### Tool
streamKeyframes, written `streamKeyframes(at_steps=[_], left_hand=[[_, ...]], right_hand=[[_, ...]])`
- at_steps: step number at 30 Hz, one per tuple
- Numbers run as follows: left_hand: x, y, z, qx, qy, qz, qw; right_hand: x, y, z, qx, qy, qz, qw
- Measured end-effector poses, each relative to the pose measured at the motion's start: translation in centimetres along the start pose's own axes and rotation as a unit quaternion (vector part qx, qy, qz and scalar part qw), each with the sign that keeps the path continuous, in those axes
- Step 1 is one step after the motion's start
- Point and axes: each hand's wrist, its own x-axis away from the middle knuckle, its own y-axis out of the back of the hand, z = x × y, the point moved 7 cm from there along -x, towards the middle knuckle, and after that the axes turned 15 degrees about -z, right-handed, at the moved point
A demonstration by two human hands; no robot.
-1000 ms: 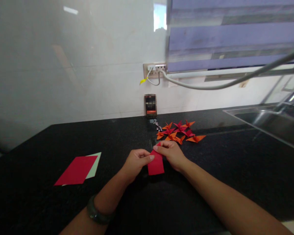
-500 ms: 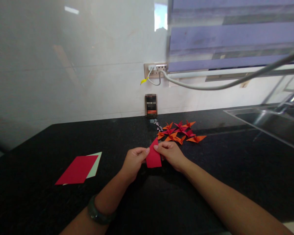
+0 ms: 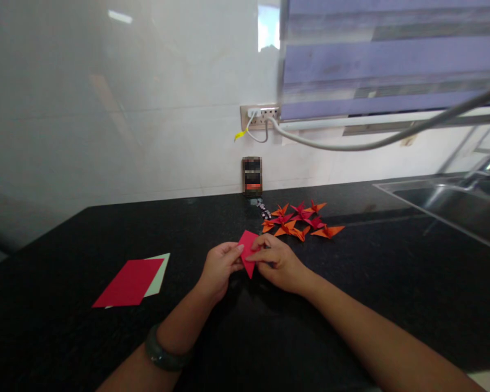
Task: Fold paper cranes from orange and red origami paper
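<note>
A folded red origami paper [image 3: 248,246], now a narrow kite-like shape with a point toward me, is held between both hands above the dark counter. My left hand [image 3: 221,267] pinches its left edge, thumb on top. On the right side, my right hand [image 3: 278,263] grips the paper, its fingers lying over the front face and its thumb lower down. Just beyond the hands sit several folded paper cranes [image 3: 298,220] in orange and red. To the left lie a flat red sheet [image 3: 128,283] and a pale green sheet [image 3: 158,276] partly under it.
A pixelated dark box [image 3: 252,176] stands against the wall, with a small patterned strip [image 3: 263,209] before it. A wall socket [image 3: 259,117] holds plugs, and a thick grey cable [image 3: 351,147] runs right. A sink [image 3: 453,201] is set into the counter [image 3: 179,223] at right.
The red paper has turned in my hands, from a broad lower edge to a point facing me. My right fingers have moved onto its front face. The cranes and flat sheets stay put.
</note>
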Motion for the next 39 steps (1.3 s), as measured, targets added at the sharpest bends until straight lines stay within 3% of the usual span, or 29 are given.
streamKeyframes(at_steps=[3,7,10,13,19,27,33,36,39], left_hand=[[0.0,0.0,0.0,0.004,-0.002,-0.003,1.000],[0.1,-0.3,0.2,-0.010,-0.010,0.020,1.000],[0.3,-0.7,0.5,-0.028,-0.012,0.054,0.998],[0.5,-1.0,0.5,-0.022,-0.008,0.073,0.997],[0.5,-1.0,0.7,-0.010,0.029,0.079,0.996],[0.3,-0.7,0.9,-0.011,0.026,0.075,0.997],[0.3,-1.0,0.7,0.013,0.033,0.066,0.997],[0.4,-0.9,0.4,0.018,0.032,0.050,0.998],[0.5,-1.0,0.1,0.016,0.031,0.046,0.998]], right_hand=[[-0.3,1.0,-1.2,0.022,-0.061,-0.072,0.995],[0.3,2.5,-4.5,0.033,-0.255,-0.185,0.949],[1.1,1.1,-5.8,-0.068,-0.369,-0.141,0.916],[1.4,0.0,-5.7,-0.117,-0.394,-0.092,0.907],[1.5,0.5,-5.8,-0.138,-0.412,-0.133,0.891],[1.0,0.5,-5.1,-0.113,-0.355,-0.093,0.923],[-0.1,0.8,-3.0,-0.028,-0.172,-0.040,0.984],[-0.3,0.6,-1.8,-0.021,-0.075,0.002,0.997],[-0.2,0.4,-1.2,0.004,-0.024,0.034,0.999]])
